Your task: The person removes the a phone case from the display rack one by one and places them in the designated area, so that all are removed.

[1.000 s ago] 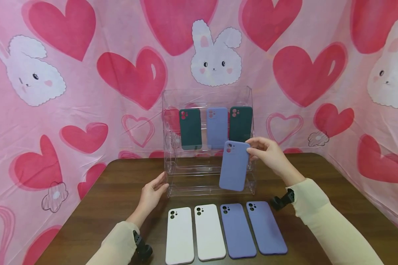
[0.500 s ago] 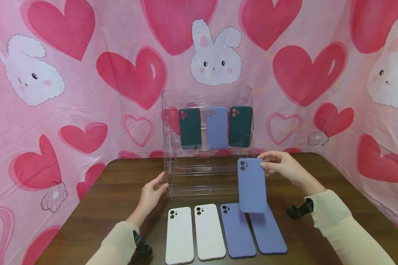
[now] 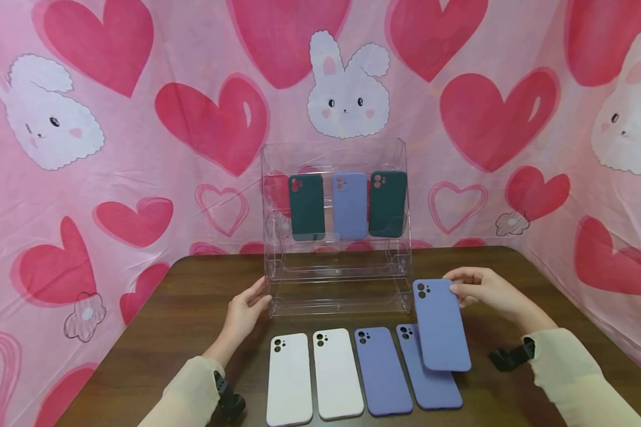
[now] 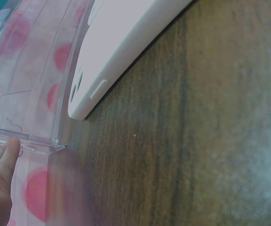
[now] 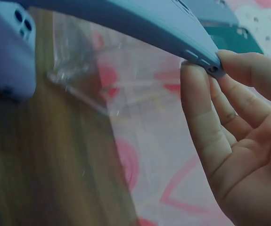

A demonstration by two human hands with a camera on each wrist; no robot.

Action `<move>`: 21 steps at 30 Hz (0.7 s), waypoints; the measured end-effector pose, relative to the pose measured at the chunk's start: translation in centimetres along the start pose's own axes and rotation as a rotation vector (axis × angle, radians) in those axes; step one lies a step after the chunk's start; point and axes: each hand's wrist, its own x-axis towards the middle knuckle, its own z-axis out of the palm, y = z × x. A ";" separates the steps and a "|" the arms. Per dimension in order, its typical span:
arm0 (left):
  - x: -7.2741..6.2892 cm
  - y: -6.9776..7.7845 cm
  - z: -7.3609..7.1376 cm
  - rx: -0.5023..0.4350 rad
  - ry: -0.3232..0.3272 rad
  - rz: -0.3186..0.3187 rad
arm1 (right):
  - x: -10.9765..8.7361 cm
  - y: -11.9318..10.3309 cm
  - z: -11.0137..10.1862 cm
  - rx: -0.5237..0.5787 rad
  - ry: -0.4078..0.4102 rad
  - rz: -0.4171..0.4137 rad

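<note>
My right hand pinches a lavender phone case by its upper right corner, thumb on the front side. The case hangs upright over a purple-blue phone case lying on the table and partly hides it. In the right wrist view, the thumb and fingers meet at the case's corner. My left hand holds the lower left edge of a clear tiered display stand. On the stand's upper tier are a green case, a lavender case and another green case.
Two white phone cases and another purple-blue case lie in a row before the stand on the brown wooden table. A pink curtain with hearts and rabbits hangs behind and at both sides.
My right hand has carried the lavender phone case down and to the right, from in front of the stand to over the rightmost case on the table. The left hand has stayed put.
</note>
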 end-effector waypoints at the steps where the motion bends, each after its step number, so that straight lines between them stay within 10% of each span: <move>1: 0.0 0.0 0.0 -0.003 -0.001 0.000 | -0.2 0.4 -0.3 0.002 -0.011 0.001; 21: 0.2 -0.1 0.0 0.017 -0.003 -0.007 | -3.2 5.4 -2.7 0.212 -0.231 0.144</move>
